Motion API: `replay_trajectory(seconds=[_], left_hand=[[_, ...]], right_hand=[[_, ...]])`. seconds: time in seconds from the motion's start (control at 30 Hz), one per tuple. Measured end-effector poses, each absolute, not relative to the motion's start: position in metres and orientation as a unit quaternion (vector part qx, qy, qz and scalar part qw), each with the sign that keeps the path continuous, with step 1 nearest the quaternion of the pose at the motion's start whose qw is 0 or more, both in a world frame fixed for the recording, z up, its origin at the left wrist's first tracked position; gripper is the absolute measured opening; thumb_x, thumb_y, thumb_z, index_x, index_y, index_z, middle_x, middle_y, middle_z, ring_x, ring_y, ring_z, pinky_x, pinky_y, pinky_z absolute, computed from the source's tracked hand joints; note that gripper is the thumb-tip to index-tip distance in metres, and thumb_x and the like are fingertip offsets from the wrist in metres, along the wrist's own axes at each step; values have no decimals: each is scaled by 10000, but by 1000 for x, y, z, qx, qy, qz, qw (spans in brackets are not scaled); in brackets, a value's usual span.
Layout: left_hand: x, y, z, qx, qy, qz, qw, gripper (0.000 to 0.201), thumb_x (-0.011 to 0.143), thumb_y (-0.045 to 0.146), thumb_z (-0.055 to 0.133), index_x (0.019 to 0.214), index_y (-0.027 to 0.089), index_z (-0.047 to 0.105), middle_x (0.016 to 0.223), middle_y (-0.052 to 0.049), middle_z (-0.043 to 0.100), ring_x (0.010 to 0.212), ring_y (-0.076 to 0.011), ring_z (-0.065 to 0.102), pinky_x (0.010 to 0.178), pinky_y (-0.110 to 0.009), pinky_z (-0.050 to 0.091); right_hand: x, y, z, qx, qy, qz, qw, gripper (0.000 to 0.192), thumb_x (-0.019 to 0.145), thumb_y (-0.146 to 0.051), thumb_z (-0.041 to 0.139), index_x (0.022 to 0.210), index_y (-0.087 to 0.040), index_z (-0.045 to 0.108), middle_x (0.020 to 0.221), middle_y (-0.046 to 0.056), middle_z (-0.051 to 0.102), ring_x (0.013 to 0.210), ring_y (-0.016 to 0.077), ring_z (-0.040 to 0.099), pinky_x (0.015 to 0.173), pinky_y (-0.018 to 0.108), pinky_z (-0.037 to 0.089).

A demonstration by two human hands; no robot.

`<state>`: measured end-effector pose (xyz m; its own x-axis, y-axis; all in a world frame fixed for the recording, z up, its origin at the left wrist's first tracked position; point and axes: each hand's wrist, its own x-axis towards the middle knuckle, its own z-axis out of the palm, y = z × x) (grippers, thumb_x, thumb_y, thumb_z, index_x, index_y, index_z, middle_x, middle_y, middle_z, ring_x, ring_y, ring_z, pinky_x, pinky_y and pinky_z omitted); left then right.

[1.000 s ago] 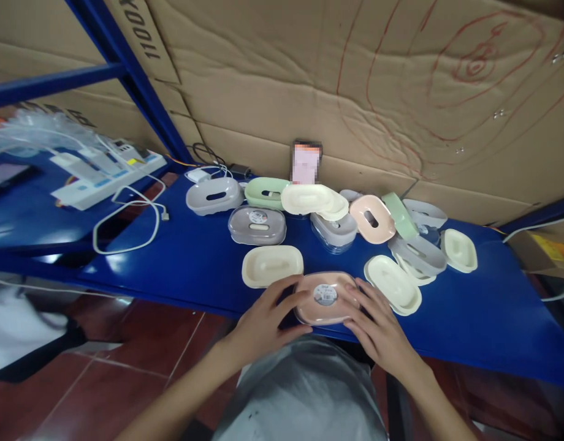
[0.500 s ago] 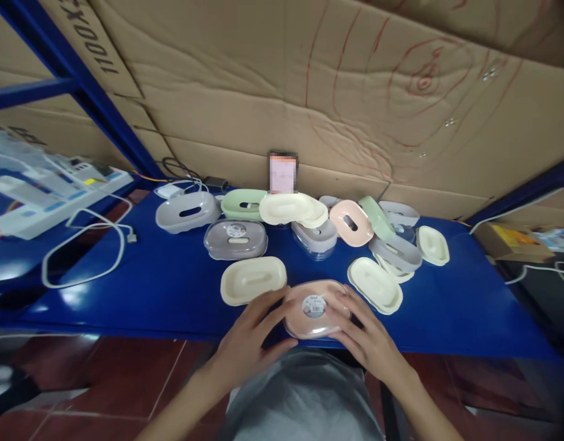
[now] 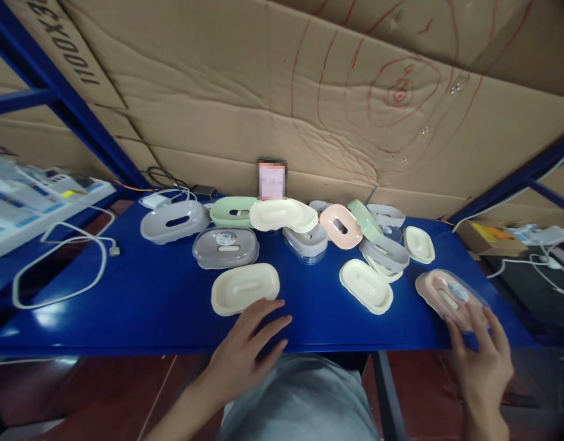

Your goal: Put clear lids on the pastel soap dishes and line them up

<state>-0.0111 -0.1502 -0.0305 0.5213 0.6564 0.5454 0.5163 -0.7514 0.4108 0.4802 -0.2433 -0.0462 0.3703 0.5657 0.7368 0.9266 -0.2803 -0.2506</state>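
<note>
A pink soap box with a clear lid and round sticker (image 3: pixel 449 294) lies at the right end of the blue table (image 3: pixel 148 294). My right hand (image 3: pixel 482 355) touches its near edge with spread fingers. My left hand (image 3: pixel 249 352) rests open on the table's front edge, just below a cream soap dish (image 3: pixel 245 288). Another cream dish (image 3: pixel 365 285) lies between the two hands.
Several more soap dishes and lids in grey, green, cream and pink crowd the back of the table, among them a grey lidded box (image 3: pixel 225 247). A white cable (image 3: pixel 56 269) loops at the left. A cardboard wall (image 3: pixel 309 92) stands behind. A blue shelf post (image 3: pixel 56 98) rises at the left.
The pink lidded box has gone from the front middle of the table to its right end, carried by my right hand. My left hand let go and stays at the front edge.
</note>
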Motion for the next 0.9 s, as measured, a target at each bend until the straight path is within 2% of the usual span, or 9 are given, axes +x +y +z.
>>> replay_trajectory(seconds=[0.1,0.2,0.27,0.37,0.43,0.5,0.63,0.77,0.9], left_hand=[[-14,-150,-26,859,334,372,113,344,1066,120,577,1385,229,649,1466,-130,628,1424,-243,585,1192,-441,543],[-12,-149,-24,850,348,387,82,329,1048,87,587,1336,224,670,1422,-120,656,1395,-244,602,1226,-484,503],[-11,-148,-23,848,358,387,59,326,1034,74,601,1311,227,681,1388,-109,680,1346,-243,636,1227,-508,492],[-6,-149,-20,847,368,382,45,321,1030,69,598,1290,234,687,1349,-99,711,1278,-235,678,1194,-509,513],[3,-152,-16,855,355,375,56,314,1035,84,589,1296,231,685,1350,-102,722,1263,-235,687,1159,-483,540],[17,-157,-12,883,312,342,77,321,1040,111,577,1321,226,681,1391,-106,720,1276,-240,686,1146,-463,551],[55,-164,-10,935,218,260,100,329,1030,180,614,1348,226,683,1485,-88,685,1316,-255,667,1203,-490,501],[80,-158,-9,941,206,247,102,337,1052,231,615,1386,234,658,1513,-90,656,1340,-261,642,1221,-503,463],[98,-143,-4,945,230,217,79,418,1062,257,620,1478,241,593,1622,-126,546,1473,-307,538,1233,-519,425]], right_hand=[[494,-240,-52,-761,-506,-257,314,627,1013,-548,654,1557,-238,631,1588,192,594,1380,515,622,1070,717,555],[482,-226,-47,-759,-524,-266,282,676,1052,-559,580,1626,-205,542,1686,217,474,1544,550,425,1129,787,445],[467,-210,-40,-733,-573,-243,274,631,1084,-499,535,1652,-226,497,1688,194,481,1595,508,364,1177,768,403],[447,-178,-30,-668,-664,-198,270,540,1102,-398,513,1626,-267,518,1619,148,581,1564,399,464,1242,672,386],[439,-154,-25,-655,-683,-190,263,515,1098,-397,524,1593,-256,553,1586,151,613,1538,382,499,1245,666,382],[436,-133,-21,-650,-695,-177,251,480,1097,-417,526,1529,-226,613,1495,159,684,1471,382,564,1201,657,432],[433,-123,-12,-627,-713,-162,269,338,1097,-371,548,1313,-193,737,1227,127,797,1183,322,725,1033,518,563],[412,-160,-6,-601,-721,-176,296,233,1063,-279,634,1268,-231,733,1191,92,799,1123,303,739,988,478,543],[383,-198,-15,-572,-746,-145,309,309,1027,-178,672,1315,-288,693,1172,59,797,1117,297,738,976,479,504]])
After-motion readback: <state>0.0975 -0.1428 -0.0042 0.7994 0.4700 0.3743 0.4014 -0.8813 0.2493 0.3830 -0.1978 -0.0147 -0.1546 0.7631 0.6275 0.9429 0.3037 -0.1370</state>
